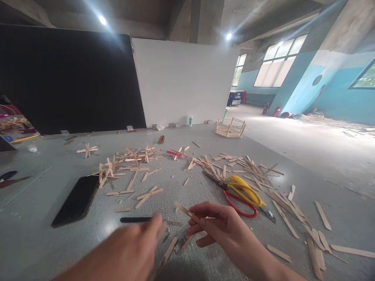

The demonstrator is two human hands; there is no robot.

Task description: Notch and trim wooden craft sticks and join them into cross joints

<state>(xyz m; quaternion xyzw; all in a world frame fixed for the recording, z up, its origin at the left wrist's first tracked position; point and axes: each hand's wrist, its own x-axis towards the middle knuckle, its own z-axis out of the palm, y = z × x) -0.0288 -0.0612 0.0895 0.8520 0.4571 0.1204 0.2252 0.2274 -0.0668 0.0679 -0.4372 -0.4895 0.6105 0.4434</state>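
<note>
My right hand [218, 226] pinches a wooden craft stick [183, 209] between thumb and fingers, its free end pointing up and left. My left hand [137, 242] is smeared by motion, and its fingers cannot be made out. Just beyond it lies a slim tool with a black handle [135, 219] and a narrow grey end, partly hidden by that hand. Under and between the hands are a few short stick pieces [170, 249]. Crossed sticks [149, 197] lie a little farther off. Scissors with red and yellow handles [241, 195] rest beyond my right hand.
A yellow-handled cutter [244, 186] lies by the scissors. Loose craft sticks [288, 207] spread over the right side. At left is a black phone [76, 201]. Star-shaped stick assemblies [87, 150], a red pen-like tool [176, 153] and a stick-built frame [231, 128] stand farther back.
</note>
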